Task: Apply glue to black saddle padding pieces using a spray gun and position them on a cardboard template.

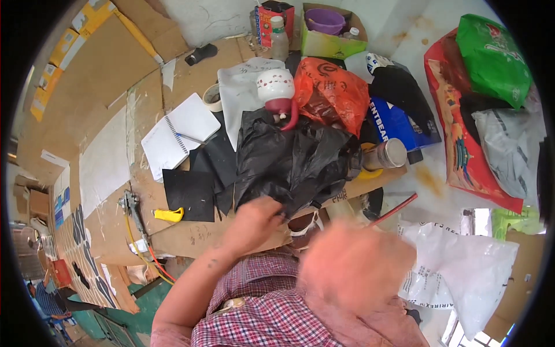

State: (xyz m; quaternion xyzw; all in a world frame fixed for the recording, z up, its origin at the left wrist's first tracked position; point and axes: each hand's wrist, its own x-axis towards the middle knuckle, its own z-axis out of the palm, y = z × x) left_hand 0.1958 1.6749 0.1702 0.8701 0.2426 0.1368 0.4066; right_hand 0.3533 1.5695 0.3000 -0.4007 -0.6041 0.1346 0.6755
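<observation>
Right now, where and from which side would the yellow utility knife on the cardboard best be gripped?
Probably across the middle of the yellow utility knife, from above: it lies flat, lengthwise left to right, on the cardboard, long sides exposed. The left hand is nearest.

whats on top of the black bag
A white-and-red jug rests on the black bag's top edge, and the left hand grips its lower edge. Whatever is inside or beneath the bag is covered.

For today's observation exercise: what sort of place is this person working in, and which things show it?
Probably an informal craft workshop: a cardboard-covered worktable, cut black sheet pieces beside a yellow utility knife, an open spiral notebook, a tape roll.
</observation>
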